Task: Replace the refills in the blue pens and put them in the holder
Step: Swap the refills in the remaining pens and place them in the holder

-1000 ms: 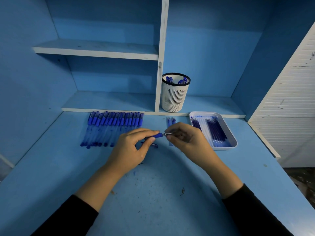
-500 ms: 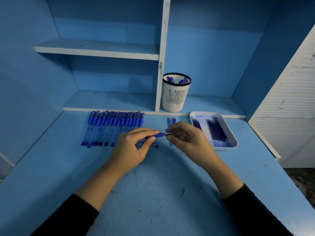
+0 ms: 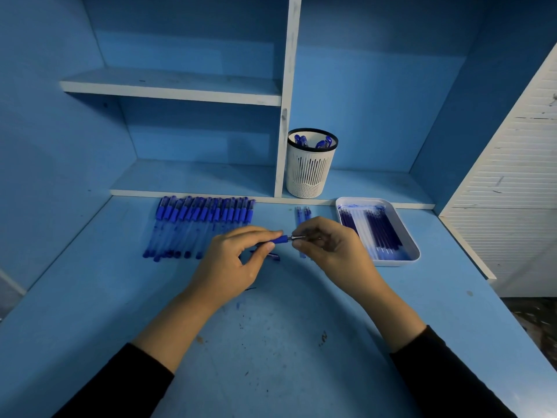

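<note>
In the head view, the left grip (image 3: 232, 263) is grasping the pen (image 3: 278, 239) by its dark blue sleeve, with thumb and forefinger closed around it. The right grip (image 3: 328, 248) is pinching the small metal tip (image 3: 297, 237) at the pen's front end. The pen lies almost level, just above the table (image 3: 271, 342), between the 2 grips.

We judge that the step is turning the tip on its thread. We cannot tell if it goes on or off.

To do it well, we would hold the left grip quiet and let only the right fingers roll. The tip should stay in 1 line with the barrel, so that the thread does not cross. A light pinch is enough, because the tip is small and can slip and roll away.

At 10 o'clock from the grips lies the row of pens (image 3: 202, 227), side by side. At 2 o'clock the tray (image 3: 394, 262) carries the refills (image 3: 379, 233). A few thin blue sticks (image 3: 303, 215) lie at 12 o'clock, near the right grip; they are probably refills. Farther at 12 o'clock, on the lower shelf, the holder (image 3: 310, 173) has some pens standing in it.
</note>
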The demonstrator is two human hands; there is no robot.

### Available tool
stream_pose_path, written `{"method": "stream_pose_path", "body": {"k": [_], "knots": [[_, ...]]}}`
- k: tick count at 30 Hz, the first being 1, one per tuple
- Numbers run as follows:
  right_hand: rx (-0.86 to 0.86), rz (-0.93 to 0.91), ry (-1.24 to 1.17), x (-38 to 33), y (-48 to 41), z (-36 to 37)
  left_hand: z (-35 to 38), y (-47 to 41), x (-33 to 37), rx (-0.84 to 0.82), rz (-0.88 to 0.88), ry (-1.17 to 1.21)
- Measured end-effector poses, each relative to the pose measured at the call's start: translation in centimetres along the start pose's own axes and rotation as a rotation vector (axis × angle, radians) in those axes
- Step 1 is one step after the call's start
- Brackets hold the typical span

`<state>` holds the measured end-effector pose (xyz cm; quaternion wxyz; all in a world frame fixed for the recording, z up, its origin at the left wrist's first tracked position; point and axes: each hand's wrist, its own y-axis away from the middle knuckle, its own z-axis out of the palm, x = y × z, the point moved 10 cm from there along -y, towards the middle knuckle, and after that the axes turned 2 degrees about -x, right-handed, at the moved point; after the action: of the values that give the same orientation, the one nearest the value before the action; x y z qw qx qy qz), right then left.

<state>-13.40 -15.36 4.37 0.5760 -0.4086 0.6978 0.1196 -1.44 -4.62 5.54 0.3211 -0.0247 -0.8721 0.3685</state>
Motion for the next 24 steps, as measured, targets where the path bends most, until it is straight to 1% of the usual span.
{"method": "stream_pose_path", "body": {"k": [3,7,9,11,14,17,20,22,24], "knots": [[0.040,0.019,-0.007,0.2,-0.1,-0.2,0.0,0.0,0.2,0.006,0.014,-0.014],[0.082,0.070,-0.005,0.8,-0.1,-0.1,-0.6,-0.1,0.0,0.041,-0.015,0.000],[0.078,0.078,0.064,1.1,0.0,0.3,-1.3,-0.2,-0.5,0.076,-0.042,-0.007],[0.045,0.034,0.218,1.1,0.1,0.9,-2.0,-0.2,-1.6,0.115,-0.091,-0.017],[-0.057,-0.111,0.446,0.3,0.0,3.0,-2.5,-0.2,-3.1,0.123,-0.173,-0.042],[-0.133,-0.208,0.542,0.0,0.0,5.0,-2.4,-0.1,-3.7,0.105,-0.215,-0.048],[-0.144,-0.212,0.571,0.2,-0.1,5.6,-2.2,-0.1,-3.6,0.097,-0.212,-0.048],[-0.102,-0.198,0.526,0.1,-0.1,4.8,-2.1,0.0,-3.4,0.093,-0.204,-0.052],[-0.028,-0.140,0.448,0.1,-0.1,3.3,-2.0,0.0,-3.3,0.082,-0.201,-0.046]]}}
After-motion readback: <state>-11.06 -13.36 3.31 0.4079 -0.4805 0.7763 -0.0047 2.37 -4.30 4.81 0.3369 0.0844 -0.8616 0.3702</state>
